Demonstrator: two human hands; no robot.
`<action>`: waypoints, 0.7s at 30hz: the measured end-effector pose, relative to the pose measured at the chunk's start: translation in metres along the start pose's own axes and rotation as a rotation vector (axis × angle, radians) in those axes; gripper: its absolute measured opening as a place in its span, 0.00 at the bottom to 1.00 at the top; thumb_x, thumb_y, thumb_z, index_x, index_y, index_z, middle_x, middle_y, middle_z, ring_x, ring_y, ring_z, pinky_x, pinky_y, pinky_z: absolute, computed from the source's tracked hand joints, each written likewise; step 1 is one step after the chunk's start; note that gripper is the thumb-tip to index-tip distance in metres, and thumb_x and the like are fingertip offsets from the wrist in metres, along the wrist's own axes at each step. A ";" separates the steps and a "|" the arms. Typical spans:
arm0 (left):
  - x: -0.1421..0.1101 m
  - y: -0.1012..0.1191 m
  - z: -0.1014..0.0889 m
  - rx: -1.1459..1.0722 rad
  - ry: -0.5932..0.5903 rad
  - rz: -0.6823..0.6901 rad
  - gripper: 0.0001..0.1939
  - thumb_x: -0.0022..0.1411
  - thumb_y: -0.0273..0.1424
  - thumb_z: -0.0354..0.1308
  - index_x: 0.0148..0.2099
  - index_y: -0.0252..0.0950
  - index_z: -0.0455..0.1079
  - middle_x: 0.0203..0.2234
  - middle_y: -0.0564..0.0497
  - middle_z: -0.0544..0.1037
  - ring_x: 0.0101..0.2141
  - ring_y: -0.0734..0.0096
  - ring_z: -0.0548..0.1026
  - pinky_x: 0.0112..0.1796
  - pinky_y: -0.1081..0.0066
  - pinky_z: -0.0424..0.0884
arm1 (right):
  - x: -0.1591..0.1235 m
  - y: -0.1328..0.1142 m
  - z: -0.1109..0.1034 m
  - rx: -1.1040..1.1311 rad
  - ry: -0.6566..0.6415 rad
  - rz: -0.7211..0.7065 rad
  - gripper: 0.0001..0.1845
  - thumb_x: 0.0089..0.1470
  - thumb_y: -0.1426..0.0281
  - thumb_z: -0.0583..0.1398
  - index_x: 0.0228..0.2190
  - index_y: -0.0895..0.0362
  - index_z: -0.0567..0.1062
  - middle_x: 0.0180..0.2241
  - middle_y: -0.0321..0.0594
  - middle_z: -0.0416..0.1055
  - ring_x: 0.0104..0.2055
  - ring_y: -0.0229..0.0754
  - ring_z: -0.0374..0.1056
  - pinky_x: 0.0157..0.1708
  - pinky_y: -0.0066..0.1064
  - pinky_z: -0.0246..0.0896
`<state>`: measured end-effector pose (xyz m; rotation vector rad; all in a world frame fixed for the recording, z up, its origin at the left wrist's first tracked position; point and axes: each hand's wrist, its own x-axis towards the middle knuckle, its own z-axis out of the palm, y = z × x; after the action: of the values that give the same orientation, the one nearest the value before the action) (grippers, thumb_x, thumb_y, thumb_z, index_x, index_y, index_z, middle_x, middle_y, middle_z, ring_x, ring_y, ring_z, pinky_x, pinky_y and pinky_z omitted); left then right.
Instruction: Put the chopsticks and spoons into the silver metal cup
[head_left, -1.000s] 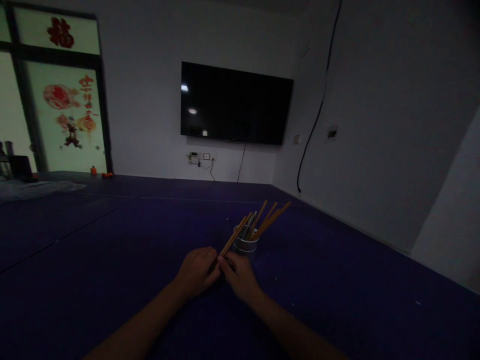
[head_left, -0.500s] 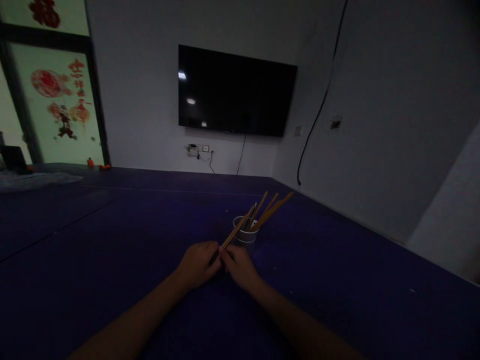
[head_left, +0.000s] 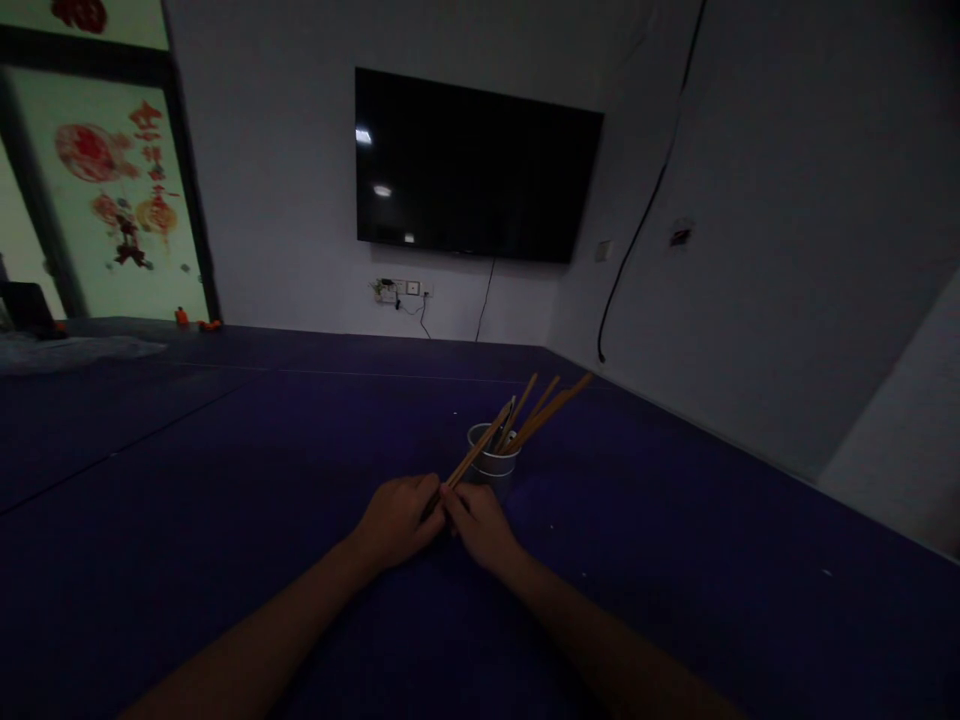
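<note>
Both hands meet in front of a grey metal cup at the middle of the purple surface. My left hand is closed around the lower end of a pair of slim wooden chopsticks. My right hand pinches the same chopsticks, its thumb close to the left fingers. They slant up and to the right, passing in front of the cup's rim. Several more wooden sticks and a dark pen-like item lean in the cup. The fingers hide the lower ends of the held chopsticks.
A wide purple tabletop or floor stretches to the walls. Clear plastic sheeting and small orange items lie far left. A television hangs on the back wall, and a black cable dangles at the right.
The view has tipped slightly downward, so the television sits higher in the picture. Both hands keep their hold on the chopsticks and have barely shifted.
</note>
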<state>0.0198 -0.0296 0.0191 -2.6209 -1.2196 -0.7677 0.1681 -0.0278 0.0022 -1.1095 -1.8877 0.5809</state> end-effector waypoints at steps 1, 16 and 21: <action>0.000 0.000 0.000 0.000 0.000 0.003 0.08 0.61 0.33 0.43 0.31 0.37 0.58 0.24 0.53 0.72 0.25 0.72 0.70 0.26 0.74 0.60 | 0.000 0.000 0.000 0.013 0.009 0.002 0.24 0.58 0.59 0.47 0.17 0.58 0.66 0.14 0.33 0.62 0.17 0.33 0.59 0.21 0.24 0.51; -0.003 -0.003 0.004 0.048 0.091 0.102 0.06 0.58 0.33 0.47 0.32 0.37 0.61 0.24 0.52 0.73 0.25 0.71 0.71 0.26 0.73 0.62 | 0.001 -0.004 0.000 0.107 0.135 -0.009 0.25 0.57 0.57 0.47 0.14 0.57 0.63 0.13 0.32 0.60 0.18 0.33 0.57 0.20 0.24 0.51; -0.002 -0.004 0.007 0.126 0.099 0.133 0.10 0.58 0.34 0.47 0.27 0.36 0.63 0.21 0.51 0.73 0.23 0.71 0.71 0.25 0.73 0.62 | 0.001 -0.003 -0.002 0.021 0.176 -0.037 0.23 0.56 0.60 0.49 0.15 0.57 0.64 0.14 0.32 0.60 0.17 0.32 0.56 0.19 0.25 0.49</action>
<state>0.0184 -0.0255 0.0117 -2.5006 -1.0213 -0.7600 0.1681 -0.0286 0.0055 -1.0746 -1.7427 0.4656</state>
